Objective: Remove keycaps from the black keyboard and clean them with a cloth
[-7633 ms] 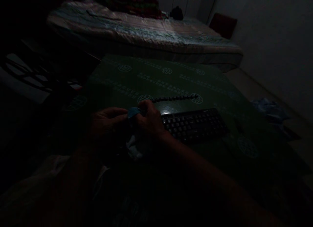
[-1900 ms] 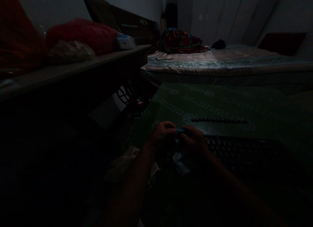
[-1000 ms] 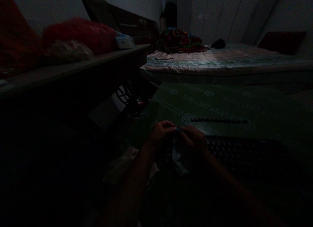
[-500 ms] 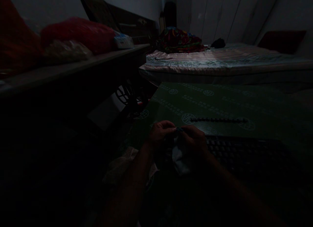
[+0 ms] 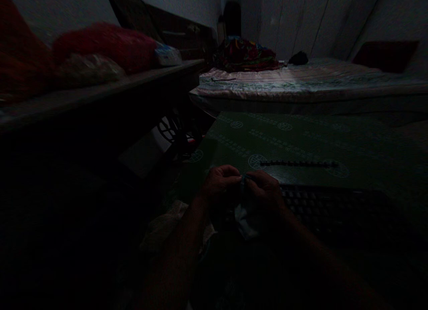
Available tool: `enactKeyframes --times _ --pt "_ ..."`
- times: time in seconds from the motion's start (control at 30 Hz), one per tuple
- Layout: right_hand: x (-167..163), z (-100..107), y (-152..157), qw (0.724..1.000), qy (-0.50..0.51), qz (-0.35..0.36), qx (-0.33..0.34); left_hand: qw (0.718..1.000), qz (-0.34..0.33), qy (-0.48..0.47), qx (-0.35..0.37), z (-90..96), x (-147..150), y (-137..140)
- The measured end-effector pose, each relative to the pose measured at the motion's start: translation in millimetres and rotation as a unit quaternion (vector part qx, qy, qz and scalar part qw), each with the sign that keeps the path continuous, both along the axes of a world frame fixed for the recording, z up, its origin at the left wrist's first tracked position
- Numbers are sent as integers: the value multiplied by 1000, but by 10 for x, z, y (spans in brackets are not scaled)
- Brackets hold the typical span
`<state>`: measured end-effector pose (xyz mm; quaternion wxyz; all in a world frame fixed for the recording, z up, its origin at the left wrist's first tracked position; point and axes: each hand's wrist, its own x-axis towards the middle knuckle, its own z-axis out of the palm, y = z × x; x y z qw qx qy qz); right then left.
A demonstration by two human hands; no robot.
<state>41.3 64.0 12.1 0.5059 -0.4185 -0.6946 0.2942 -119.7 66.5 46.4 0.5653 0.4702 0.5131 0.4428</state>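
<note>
In dim light, my left hand (image 5: 220, 181) and my right hand (image 5: 265, 187) meet over the green board, fingertips pinched together. A pale cloth (image 5: 246, 221) hangs below my right hand, and a bluish bit of it seems to show between the fingertips. Whatever small thing my left fingertips pinch is too dark to make out. Just right of my right hand lies a black keyboard (image 5: 334, 207), its left part hidden behind my hands. Beyond it, a row of small dark pieces (image 5: 299, 164) stretches across the board.
The green printed board (image 5: 227, 143) forms the work surface. A crumpled light cloth or bag (image 5: 167, 225) lies by my left forearm. At left, a bench (image 5: 160, 80) bears a red bag (image 5: 107, 47). A bed (image 5: 301, 83) stands behind the board.
Both hands stay nearly in place. The fingertips shift slightly around the pinched spot, and the hanging cloth moves a little. The picture is somewhat darker.
</note>
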Motion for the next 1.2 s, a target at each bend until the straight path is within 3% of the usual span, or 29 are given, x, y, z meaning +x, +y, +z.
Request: enactKeyframes --times 0.5,0.67,0.9,1.2 --pt "-4 -27 24 987 98 11 -124 999 -31 -22 -21 32 17 -46" --pt "-11 -4 19 988 97 -13 -116 999 -26 -33 -18 28 28 -50" --pt "14 -31 27 993 93 36 -64 997 -15 -66 -40 1 32 -32" --pt "2 -56 37 994 89 6 -58 995 16 -87 -54 -2 77 -37"
